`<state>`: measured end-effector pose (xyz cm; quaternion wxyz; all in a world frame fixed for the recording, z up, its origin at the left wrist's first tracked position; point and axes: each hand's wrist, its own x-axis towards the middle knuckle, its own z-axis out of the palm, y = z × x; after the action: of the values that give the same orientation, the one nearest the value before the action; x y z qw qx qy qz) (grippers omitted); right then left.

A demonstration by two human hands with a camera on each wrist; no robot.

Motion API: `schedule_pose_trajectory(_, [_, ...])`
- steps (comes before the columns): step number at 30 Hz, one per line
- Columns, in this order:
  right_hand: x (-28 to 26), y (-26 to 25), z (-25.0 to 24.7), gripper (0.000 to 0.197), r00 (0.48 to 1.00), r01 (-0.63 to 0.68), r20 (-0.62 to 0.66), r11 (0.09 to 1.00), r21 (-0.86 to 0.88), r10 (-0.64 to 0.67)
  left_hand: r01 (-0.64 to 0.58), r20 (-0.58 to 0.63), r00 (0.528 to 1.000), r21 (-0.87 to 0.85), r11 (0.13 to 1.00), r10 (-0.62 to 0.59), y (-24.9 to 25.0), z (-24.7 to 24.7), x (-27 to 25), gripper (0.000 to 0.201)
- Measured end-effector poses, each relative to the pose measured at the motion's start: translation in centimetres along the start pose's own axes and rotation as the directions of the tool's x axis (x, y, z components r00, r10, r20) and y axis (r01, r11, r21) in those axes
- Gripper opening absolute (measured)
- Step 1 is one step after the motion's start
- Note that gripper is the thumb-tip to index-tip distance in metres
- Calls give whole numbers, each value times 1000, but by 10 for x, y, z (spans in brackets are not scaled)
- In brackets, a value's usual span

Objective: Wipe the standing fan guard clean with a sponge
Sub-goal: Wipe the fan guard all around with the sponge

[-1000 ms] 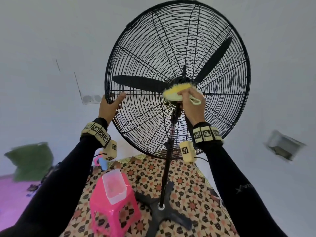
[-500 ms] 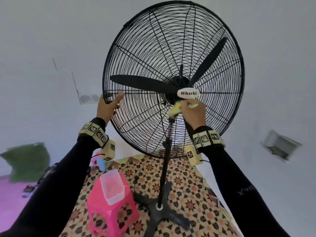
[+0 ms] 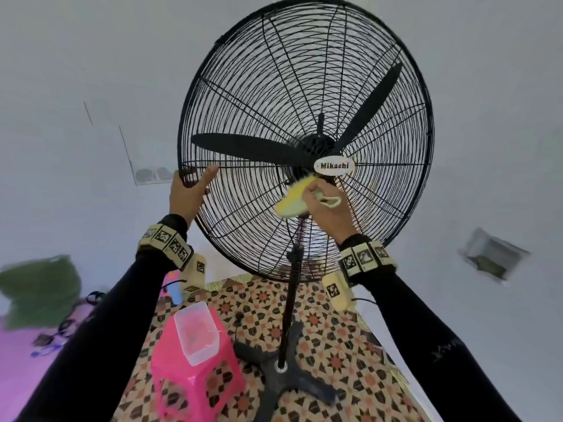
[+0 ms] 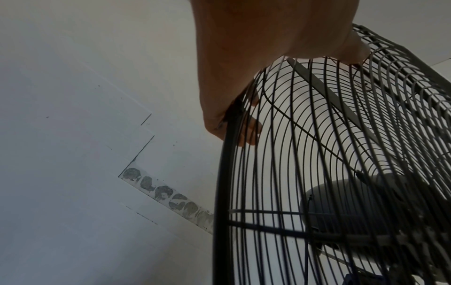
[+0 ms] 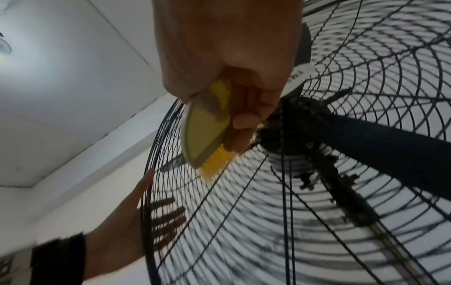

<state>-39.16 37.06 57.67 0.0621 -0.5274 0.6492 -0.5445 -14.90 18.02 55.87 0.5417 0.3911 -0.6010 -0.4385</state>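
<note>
A big black fan guard (image 3: pixel 304 86) stands on a thin pole (image 3: pixel 291 300) over a floor with star shapes. The left hand (image 3: pixel 189 196) holds the left rim of the guard: the thumb lies on the front wires and the fingers (image 4: pixel 249 133) curl round behind the rim. The right hand (image 3: pixel 326 208) is just under the white Mikachi badge (image 3: pixel 334 166) in the middle of the guard. Its fingers are wrapped tight round a yellow scrubber (image 3: pixel 294 201) with a pale back and a loop handle. The yellow side (image 5: pixel 214 162) faces the wires and sits right at them, but it is hard to tell if it touches. 3 black blades (image 3: pixel 243 147) sit behind the wires. A pink stool (image 3: pixel 195 382) stands on the floor near the fan's base (image 3: pixel 283 370), with a clear tub (image 3: pixel 198 333) on top.
</note>
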Motion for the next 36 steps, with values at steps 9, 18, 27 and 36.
schedule_pose_trajectory(9, [-9,8,22,14,962,63,-268,998,9,-58,-33,-76,997,14,999,34,-2,8,-9,88])
schedule_pose_trajectory(18, [-13,3,9,13,885,28,-464,991,131,36,93,81,993,-42,995,-89,-38,-2,-25,80])
schedule_pose_trajectory(27, [-46,-7,54,13,984,87,158,996,-24,-82,77,103,992,-37,996,-73,-43,-1,-41,89])
schedule_pose_trajectory(36, [-61,-11,90,12,999,46,2,996,80,-46,111,155,983,-75,991,-99,-41,-3,-47,95])
